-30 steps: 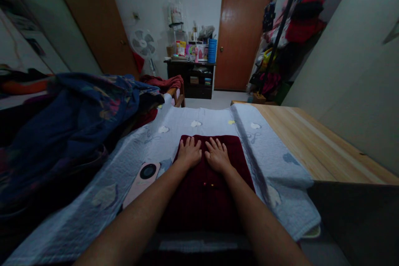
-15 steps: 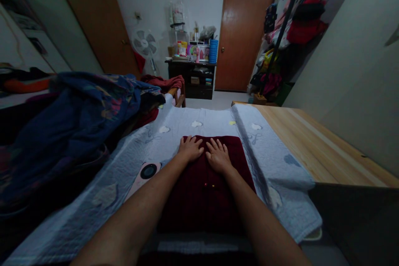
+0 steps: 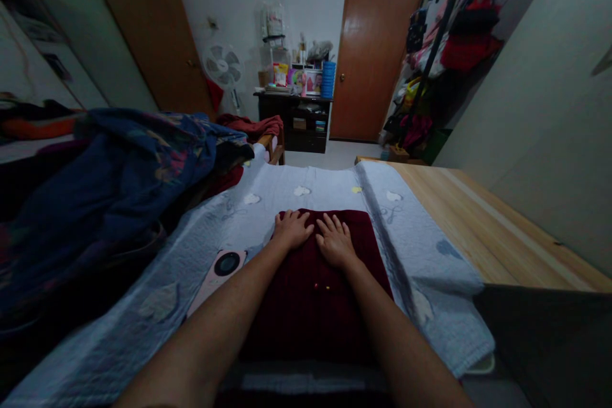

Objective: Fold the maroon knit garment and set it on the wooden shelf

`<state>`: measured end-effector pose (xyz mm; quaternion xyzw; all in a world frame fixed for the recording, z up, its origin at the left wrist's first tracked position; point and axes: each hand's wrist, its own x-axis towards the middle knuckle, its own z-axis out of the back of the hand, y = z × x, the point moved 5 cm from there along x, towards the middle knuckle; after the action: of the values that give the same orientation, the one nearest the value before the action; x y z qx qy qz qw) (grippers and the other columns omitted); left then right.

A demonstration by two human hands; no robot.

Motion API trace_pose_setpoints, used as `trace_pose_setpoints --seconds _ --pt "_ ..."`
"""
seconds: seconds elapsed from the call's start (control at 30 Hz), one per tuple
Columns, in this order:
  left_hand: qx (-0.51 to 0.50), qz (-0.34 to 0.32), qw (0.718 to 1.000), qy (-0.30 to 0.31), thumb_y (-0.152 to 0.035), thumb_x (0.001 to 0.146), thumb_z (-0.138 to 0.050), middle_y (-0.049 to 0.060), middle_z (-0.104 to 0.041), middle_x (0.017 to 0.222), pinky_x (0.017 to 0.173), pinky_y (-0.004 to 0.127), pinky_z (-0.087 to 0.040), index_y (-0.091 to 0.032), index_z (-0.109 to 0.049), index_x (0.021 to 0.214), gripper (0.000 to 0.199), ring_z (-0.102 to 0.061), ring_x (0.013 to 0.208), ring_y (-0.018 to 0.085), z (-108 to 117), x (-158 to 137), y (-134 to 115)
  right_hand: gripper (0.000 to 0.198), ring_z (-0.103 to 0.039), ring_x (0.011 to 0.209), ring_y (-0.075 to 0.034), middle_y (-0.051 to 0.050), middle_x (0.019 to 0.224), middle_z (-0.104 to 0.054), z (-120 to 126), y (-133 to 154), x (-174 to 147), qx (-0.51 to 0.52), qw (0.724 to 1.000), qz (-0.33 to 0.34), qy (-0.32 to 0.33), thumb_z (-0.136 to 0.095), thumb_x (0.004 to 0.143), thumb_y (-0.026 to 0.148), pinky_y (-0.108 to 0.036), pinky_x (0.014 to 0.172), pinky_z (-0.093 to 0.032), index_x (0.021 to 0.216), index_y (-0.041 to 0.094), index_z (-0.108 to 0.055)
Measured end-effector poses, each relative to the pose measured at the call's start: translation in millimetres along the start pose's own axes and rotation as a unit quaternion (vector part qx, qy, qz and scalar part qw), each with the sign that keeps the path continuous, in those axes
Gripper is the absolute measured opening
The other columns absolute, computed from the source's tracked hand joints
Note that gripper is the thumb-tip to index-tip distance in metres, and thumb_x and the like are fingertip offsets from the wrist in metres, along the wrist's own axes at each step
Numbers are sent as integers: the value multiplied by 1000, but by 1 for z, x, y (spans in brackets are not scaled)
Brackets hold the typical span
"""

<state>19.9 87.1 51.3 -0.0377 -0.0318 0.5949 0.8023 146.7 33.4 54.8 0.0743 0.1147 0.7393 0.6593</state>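
Note:
A dark red garment (image 3: 310, 319), folded into a rough rectangle, lies flat in front of me. Two small shiny spots, one red and one yellowish, show near its middle. My left hand (image 3: 291, 229) rests palm down on its far left part, fingers spread. Beside it, my right hand (image 3: 335, 241) lies palm down on the far middle of the cloth, fingers also apart. Neither hand grips anything. Under the garment is a pale blue patterned quilt (image 3: 224, 223). A pink phone (image 3: 210, 280) with a round dark camera lies left of the garment, partly behind my left forearm.
Piled clothes (image 3: 115, 185) lie along the left. A wooden board (image 3: 468, 217) borders the quilt on the right. Farther back stand a fan (image 3: 224, 67), a dark cabinet (image 3: 292, 127) and a brown door (image 3: 370, 51). Bags (image 3: 471, 44) hang at the right.
Both hands stay spread on the dark red garment in nearly the same place. The view has shifted very slightly.

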Motion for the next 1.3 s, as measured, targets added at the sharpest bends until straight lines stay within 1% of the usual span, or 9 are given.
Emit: trace_pose_setpoints --seconds 0.13,0.27,0.53,0.67,0.83,0.93,1.03,1.17,1.3 --pt "-7 2 999 31 -55 90 -31 10 -52 137 101 59 -30 -30 -48 134 53 -41 127 31 1 11 1 55 -9 145 -22 2 158 -17 1 0 0 8 1000 -1 -2 -32 94 41 -45 115 -6 148 27 -30" --pt "-12 9 998 67 -55 90 -30 10 -52 137 98 61 -32 -30 -51 131 52 -44 125 33 -2 23 1 55 -9 145 -22 2 158 -17 2 1 -1 11 1000 -1 -1 -32 94 40 -45 115 -6 148 28 -31" --pt "-11 28 994 102 -57 88 -30 9 -51 138 97 62 -33 -35 -52 130 52 -46 123 36 -3 36 3 55 -9 145 -22 2 158 -18 -2 -1 2 13 1000 -3 -6 -33 94 42 -45 116 -6 147 28 -31" --pt "-10 41 993 114 -63 85 -31 13 -51 137 95 59 -36 -34 -49 134 59 -45 125 38 -4 43 8 55 -9 145 -21 3 158 -17 -2 -1 2 12 1000 -5 -2 -33 94 42 -44 116 -6 147 28 -31" --pt "-10 63 991 116 -71 81 -31 17 -49 138 95 55 -38 -31 -50 133 68 -46 124 39 -6 51 15 56 -8 146 -22 3 158 -17 -1 -2 2 18 1000 -6 -6 -33 94 43 -44 116 -5 147 27 -32" --pt "-13 64 991 116 -74 80 -30 17 -51 136 94 53 -40 -32 -49 134 71 -49 123 38 -9 55 18 55 -9 145 -22 2 158 -17 -1 -1 2 20 1000 -3 -12 -33 94 42 -45 116 -6 147 27 -33" --pt "-18 59 991 122 -77 78 -32 16 -56 131 91 50 -43 -32 -52 130 72 -53 118 36 -11 60 22 55 -10 145 -22 2 158 -18 -1 -2 2 13 1000 -2 -13 -32 94 42 -44 116 -6 147 27 -33" --pt "-28 47 989 134 -77 77 -34 14 -62 125 85 41 -47 -28 -56 123 71 -60 110 32 -16 68 26 55 -11 145 -22 3 158 -17 -1 -2 2 9 1000 -2 -16 -32 94 43 -43 116 -6 147 28 -32" --pt "-33 37 989 136 -75 79 -35 13 -64 123 82 36 -48 -25 -60 116 67 -62 107 28 -20 75 27 54 -12 145 -22 3 158 -18 -1 -1 2 12 1000 -2 -23 -33 94 43 -43 116 -6 146 28 -34"
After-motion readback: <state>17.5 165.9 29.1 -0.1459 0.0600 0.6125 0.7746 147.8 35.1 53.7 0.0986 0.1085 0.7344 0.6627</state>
